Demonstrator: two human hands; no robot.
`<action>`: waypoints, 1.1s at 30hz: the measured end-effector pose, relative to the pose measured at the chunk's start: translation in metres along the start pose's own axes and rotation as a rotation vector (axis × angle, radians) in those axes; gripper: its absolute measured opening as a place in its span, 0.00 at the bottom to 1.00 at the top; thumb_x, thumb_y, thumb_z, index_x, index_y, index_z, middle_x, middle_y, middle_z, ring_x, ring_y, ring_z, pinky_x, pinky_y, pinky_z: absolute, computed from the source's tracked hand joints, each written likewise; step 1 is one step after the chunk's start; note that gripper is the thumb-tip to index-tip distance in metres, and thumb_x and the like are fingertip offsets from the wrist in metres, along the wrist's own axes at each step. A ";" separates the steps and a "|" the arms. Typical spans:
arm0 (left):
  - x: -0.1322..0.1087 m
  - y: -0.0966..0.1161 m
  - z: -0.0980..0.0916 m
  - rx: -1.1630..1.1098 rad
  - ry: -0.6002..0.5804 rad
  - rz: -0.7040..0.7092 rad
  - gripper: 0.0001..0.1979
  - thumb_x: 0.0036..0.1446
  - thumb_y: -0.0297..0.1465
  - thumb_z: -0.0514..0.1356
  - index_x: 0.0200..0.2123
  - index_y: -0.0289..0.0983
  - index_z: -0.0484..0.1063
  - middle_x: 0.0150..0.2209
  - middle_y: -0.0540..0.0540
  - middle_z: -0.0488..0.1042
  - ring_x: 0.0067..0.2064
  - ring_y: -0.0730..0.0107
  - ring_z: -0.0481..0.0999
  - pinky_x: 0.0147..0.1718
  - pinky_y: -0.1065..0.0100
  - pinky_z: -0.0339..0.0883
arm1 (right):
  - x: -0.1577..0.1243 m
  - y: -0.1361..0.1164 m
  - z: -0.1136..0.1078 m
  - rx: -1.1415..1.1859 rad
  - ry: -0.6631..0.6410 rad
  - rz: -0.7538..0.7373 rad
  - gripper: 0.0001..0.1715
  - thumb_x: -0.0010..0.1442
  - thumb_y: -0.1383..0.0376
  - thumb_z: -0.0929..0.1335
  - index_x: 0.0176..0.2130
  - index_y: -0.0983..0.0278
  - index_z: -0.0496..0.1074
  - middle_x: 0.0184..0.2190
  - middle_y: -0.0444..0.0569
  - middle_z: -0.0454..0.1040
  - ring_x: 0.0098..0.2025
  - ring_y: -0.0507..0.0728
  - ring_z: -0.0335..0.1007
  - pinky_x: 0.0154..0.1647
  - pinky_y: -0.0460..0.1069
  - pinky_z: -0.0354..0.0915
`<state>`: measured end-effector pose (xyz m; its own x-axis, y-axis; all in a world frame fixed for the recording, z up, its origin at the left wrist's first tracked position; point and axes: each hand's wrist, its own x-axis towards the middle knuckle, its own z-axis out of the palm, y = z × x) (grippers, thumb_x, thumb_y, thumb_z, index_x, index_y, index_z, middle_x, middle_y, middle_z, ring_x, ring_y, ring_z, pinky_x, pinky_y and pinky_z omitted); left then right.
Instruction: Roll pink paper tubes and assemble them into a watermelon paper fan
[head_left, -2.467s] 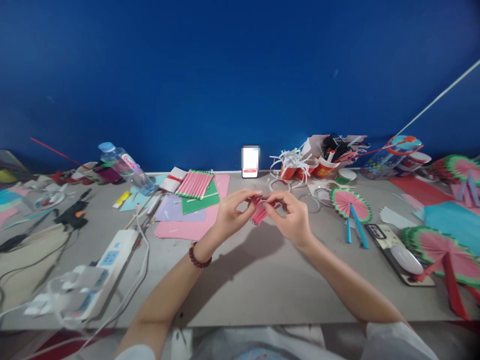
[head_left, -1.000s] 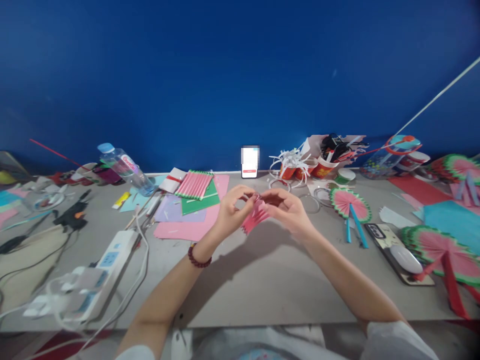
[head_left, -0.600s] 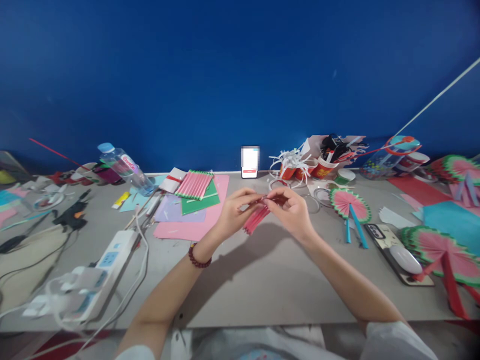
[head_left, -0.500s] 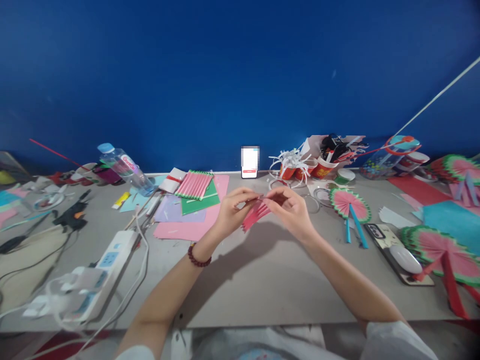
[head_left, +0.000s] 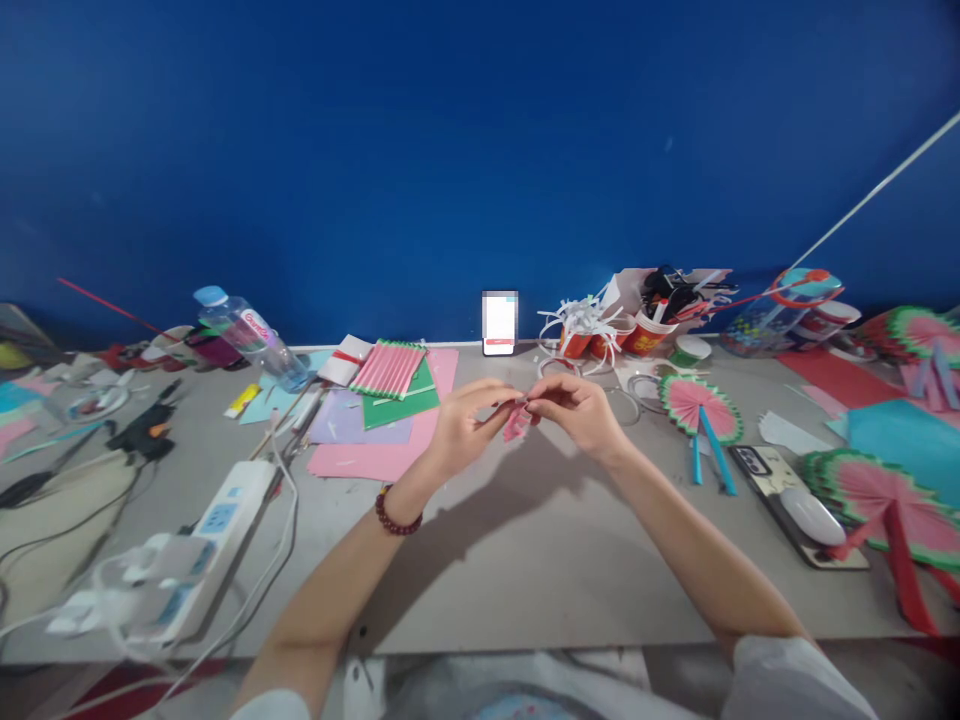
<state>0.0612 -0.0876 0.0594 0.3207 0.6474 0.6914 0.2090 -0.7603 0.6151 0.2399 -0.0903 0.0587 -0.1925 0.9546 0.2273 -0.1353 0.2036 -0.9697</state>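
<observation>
Between my two hands hangs a pleated strip of pink paper (head_left: pixel 517 423), small in view and partly covered by the fingers. My left hand (head_left: pixel 466 425) pinches its upper edge from the left, and a dark red bead bracelet circles that wrist. From the other side my right hand (head_left: pixel 574 412) pinches the same paper, the fingertips of both hands nearly meeting. Left of the hands, another pleated pink sheet with green edges (head_left: pixel 390 368) lies on a green sheet (head_left: pixel 405 405). A round pink-and-green paper fan (head_left: pixel 702 408) with blue handles lies to the right.
A phone (head_left: pixel 499 325) stands against the blue wall. Cups of paper scraps and tools (head_left: pixel 649 335) stand behind my right hand. At left are a water bottle (head_left: pixel 259 340), a power strip (head_left: pixel 217 545) and a glue gun (head_left: pixel 146 425). A mouse (head_left: pixel 810 517) rests on a phone at right.
The pleated pink paper has turned and bunched up between the fingers, so less of it shows. My right hand has shifted slightly left; both hands still pinch it.
</observation>
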 end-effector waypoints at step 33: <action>0.005 0.025 -0.002 0.008 -0.075 -0.214 0.09 0.54 0.29 0.60 0.39 0.35 0.75 0.38 0.43 0.76 0.35 0.71 0.75 0.33 0.72 0.71 | -0.007 -0.007 -0.001 -0.672 0.099 -0.588 0.04 0.56 0.66 0.68 0.31 0.60 0.74 0.29 0.47 0.77 0.31 0.54 0.71 0.33 0.49 0.67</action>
<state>0.0659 -0.1034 0.0794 0.3359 0.7886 0.5151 0.2869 -0.6066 0.7415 0.2435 -0.0978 0.0640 -0.1827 0.6640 0.7251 0.4179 0.7200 -0.5541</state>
